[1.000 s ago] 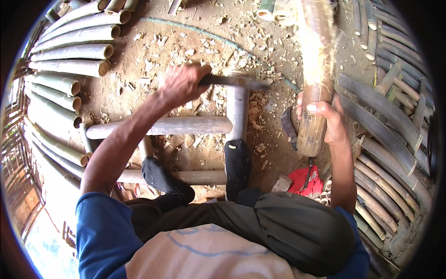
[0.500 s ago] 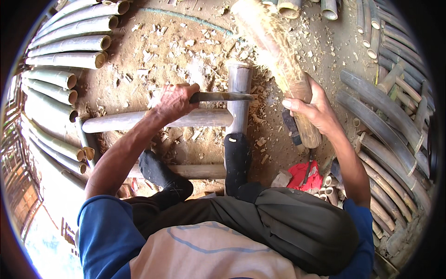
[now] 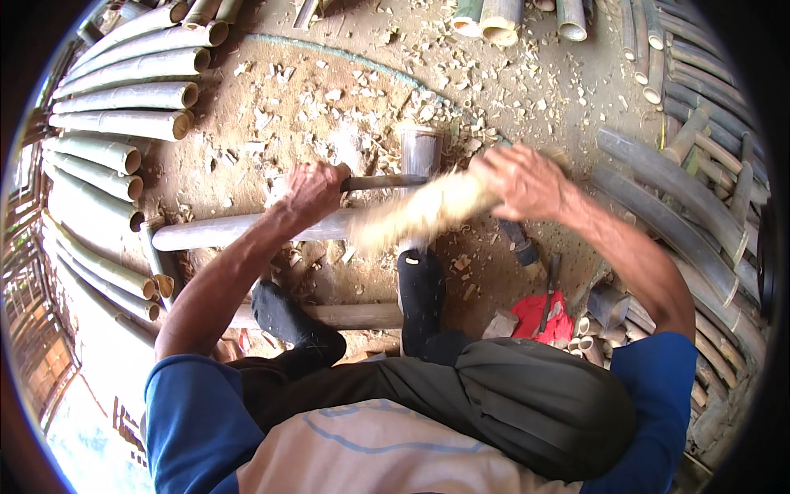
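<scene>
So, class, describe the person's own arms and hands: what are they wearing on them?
The left hand and right hand are bare, without gloves. Both forearms are slim and uncovered, with no watch or bracelet visible. The left sleeve and right sleeve are short, plain blue.

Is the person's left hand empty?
No, the left hand is closed around one end of a dark, bar-shaped tool.

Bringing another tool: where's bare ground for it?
Mostly bare: between left poles, shavings and far rail; a sliver between right sock and pale block. Crowded: around the frayed piece in the right hand and split bamboo.
</scene>
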Demonstrator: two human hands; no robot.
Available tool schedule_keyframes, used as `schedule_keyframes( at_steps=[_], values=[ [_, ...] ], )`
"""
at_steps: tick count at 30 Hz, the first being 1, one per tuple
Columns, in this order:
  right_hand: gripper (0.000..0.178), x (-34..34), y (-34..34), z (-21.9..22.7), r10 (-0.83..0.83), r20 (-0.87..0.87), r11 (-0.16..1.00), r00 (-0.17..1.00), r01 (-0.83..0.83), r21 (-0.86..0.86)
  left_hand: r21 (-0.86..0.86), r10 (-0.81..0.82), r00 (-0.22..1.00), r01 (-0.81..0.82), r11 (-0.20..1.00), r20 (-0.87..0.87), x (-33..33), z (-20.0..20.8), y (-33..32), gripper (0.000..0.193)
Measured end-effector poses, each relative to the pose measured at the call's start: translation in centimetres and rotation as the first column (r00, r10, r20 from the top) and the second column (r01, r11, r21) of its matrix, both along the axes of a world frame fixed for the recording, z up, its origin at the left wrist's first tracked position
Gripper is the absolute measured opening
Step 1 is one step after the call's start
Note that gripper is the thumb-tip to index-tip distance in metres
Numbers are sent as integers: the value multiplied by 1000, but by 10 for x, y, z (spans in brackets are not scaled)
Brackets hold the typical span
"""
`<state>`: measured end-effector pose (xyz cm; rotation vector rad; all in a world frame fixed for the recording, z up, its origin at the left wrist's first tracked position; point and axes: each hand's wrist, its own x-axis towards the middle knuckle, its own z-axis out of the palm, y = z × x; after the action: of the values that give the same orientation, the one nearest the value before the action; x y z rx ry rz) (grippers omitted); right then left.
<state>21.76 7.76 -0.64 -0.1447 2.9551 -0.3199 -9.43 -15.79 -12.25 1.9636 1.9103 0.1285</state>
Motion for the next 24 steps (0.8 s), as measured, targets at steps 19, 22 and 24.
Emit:
schedule_keyframes(
  at_steps=[19,22,24],
  values=[
    [23,8,-44,23,134,-84,987,987,-141,-83,-70,34,999,-31,997,41,6,-5,-3,13],
    [28,1,-19,12,185,-255,980,949,-198,-26,-102,43,998,-38,994,43,13,2,6,13],
    [39,-1,-15,11,-24,180,998,983,14,55,-141,30,999,-25,990,34,11,1,8,13]
  ],
)
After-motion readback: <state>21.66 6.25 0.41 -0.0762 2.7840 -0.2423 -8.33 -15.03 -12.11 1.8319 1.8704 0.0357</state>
